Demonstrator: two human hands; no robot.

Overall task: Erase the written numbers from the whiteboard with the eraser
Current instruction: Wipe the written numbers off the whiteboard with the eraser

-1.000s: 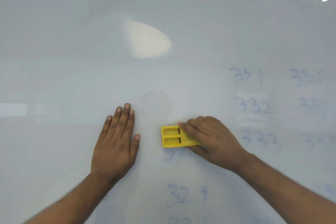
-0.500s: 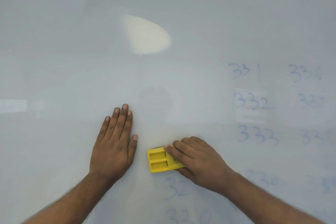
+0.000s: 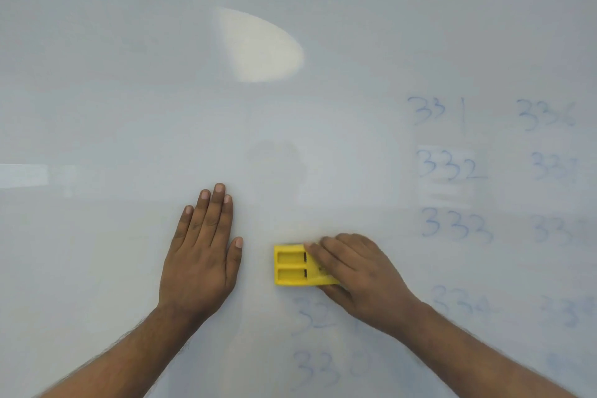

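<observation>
A yellow eraser (image 3: 298, 265) is held flat against the whiteboard (image 3: 129, 107) just right of the frame's centre, low down, gripped by the right hand (image 3: 358, 275) with the fingers laid over its right half. The left hand (image 3: 202, 255) is pressed open and flat on the board to the left of the eraser, fingers together and pointing up, close to the eraser but not touching it. Compared with half a second ago, the eraser is seen slightly higher and further right, away from the left hand; a second ago it was higher still, so a stroke down and back up is recorded. Just below the eraser, the blue number "32" (image 3: 315, 317) is smeared and faint, with "330" (image 3: 329, 365) under it. In the right of the frame, "331" (image 3: 433, 111), "332" (image 3: 447, 168) and "333" (image 3: 455, 226) are left unwiped; further numbers at the right edge are too blurred to read.
</observation>
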